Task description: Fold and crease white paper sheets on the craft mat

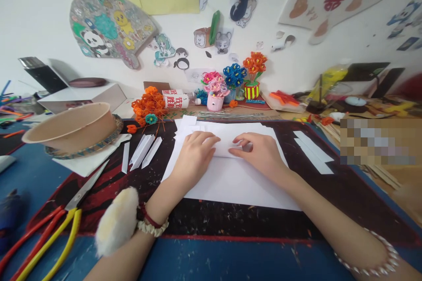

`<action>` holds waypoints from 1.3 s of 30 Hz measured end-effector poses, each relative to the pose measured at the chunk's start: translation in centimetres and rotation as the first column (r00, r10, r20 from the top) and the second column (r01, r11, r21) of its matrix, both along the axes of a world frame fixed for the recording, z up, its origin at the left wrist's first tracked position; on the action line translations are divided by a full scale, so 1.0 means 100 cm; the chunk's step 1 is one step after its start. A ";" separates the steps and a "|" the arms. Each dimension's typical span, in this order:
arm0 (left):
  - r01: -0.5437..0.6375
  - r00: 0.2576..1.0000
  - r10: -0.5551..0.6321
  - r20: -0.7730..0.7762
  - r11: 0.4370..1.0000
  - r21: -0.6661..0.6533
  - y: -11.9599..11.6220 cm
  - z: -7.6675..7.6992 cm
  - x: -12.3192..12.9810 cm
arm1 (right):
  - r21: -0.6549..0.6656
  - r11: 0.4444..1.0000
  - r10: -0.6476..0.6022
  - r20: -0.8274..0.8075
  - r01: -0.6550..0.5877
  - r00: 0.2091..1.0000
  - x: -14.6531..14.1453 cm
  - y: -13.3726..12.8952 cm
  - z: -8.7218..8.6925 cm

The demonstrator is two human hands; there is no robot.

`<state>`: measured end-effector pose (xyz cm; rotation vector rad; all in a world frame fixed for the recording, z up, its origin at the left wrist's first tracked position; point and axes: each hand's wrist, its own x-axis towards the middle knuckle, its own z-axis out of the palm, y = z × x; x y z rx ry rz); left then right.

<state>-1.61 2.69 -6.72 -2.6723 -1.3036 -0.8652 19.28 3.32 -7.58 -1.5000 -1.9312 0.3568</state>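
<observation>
A piece of white paper point(222, 150) with a folded or rolled edge lies between my hands, on top of larger white sheets point(237, 182). My left hand point(199, 151) curls over its left part, thumb below and fingers above. On its right part, my right hand point(255, 151) has bent fingers, with the thumb and index finger at the paper. My palms hide some of the piece. Several narrow folded paper strips point(141, 151) lie left of the sheets, and more flat strips point(313, 151) lie to the right.
Scissors point(73, 204) with red and yellow handles rest open at left, near a tan bowl point(75, 127). Orange flowers point(150, 105), a pink pot point(215, 102) and a striped pot point(252, 91) stand at the back. A dark mat point(231, 219) lies under the sheets.
</observation>
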 end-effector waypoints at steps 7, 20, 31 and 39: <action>0.270 0.937 -0.242 -0.253 0.959 0.083 -0.003 0.001 -0.001 | 0.059 0.998 0.034 0.047 -0.037 0.998 0.001 0.003 -0.002; 0.261 0.881 -0.182 -0.438 0.957 0.129 -0.008 -0.005 -0.001 | 0.092 0.995 0.045 0.020 -0.047 0.999 0.004 0.004 -0.006; 0.244 0.835 -0.121 -0.536 0.956 0.165 -0.012 -0.003 0.004 | 0.024 0.984 0.172 0.175 -0.179 0.969 0.009 0.003 0.009; 0.340 0.848 -0.176 -0.501 0.905 0.257 -0.011 0.000 -0.001 | 0.037 0.981 0.177 0.211 -0.189 0.961 0.009 0.003 0.008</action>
